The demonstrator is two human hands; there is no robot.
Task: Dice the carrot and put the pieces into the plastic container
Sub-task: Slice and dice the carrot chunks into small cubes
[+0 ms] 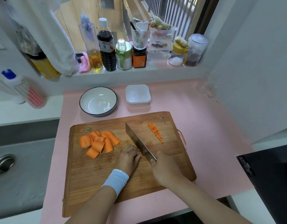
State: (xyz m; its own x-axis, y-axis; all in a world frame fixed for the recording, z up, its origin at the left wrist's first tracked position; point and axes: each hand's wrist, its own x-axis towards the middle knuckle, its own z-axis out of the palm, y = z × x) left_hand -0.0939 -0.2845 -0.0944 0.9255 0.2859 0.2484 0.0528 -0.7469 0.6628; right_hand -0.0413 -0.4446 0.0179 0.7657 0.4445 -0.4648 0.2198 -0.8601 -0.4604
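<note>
On the wooden cutting board (pixel 94 178) lie several flat carrot slabs (pixel 99 143) at the left and a row of small diced carrot pieces (pixel 155 132) at the right. My right hand (pixel 163 168) grips the handle of a cleaver (pixel 138 141), its blade slanting across the board. My left hand (pixel 128 159), fingers curled, holds down a carrot piece against the blade; that piece is almost hidden under the fingers. The clear plastic container (pixel 138 95) stands open behind the board.
A white bowl (pixel 98 101) with a dark rim sits left of the container on the pink counter (pixel 212 143). Bottles and jars (pixel 107 46) line the windowsill. A sink (pixel 18 167) lies at the left, a black appliance (pixel 272 175) at the right.
</note>
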